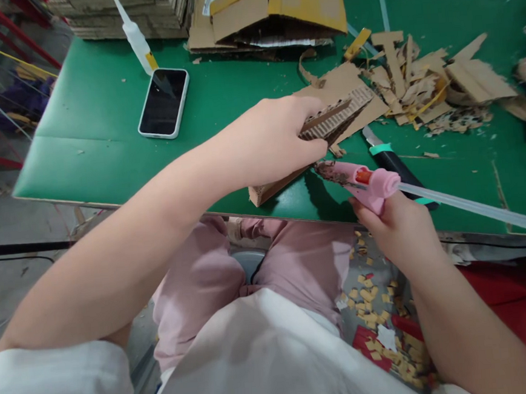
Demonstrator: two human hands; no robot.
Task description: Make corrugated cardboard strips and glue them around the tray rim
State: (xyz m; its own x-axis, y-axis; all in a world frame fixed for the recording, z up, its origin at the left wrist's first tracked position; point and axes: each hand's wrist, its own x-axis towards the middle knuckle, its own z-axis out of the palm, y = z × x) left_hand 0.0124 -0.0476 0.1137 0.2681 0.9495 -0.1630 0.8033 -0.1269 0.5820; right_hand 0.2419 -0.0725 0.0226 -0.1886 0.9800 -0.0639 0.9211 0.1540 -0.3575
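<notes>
My left hand [281, 138] is closed over a long narrow piece of corrugated cardboard [339, 118], whose fluted edge faces up. The near end of a cardboard strip sticks out below my wrist, close to the table's front edge. In my right hand [406, 228] is a pink hot glue gun [366, 183], its dirty nozzle pointing left beside the cardboard. A clear glue stick [473, 205] runs out of its back to the right. Behind the gun lies a utility knife [397, 165] with a black and teal handle. I cannot tell whether the nozzle touches the cardboard.
A phone [164, 103] and a white nozzle bottle [137, 43] lie on the green table [76, 133]. Cardboard scraps [418, 81] are heaped at the right. Behind stand a cardboard stack [125, 13] and a yellow-brown carton [276, 14]. Small offcuts [371, 298] litter the floor.
</notes>
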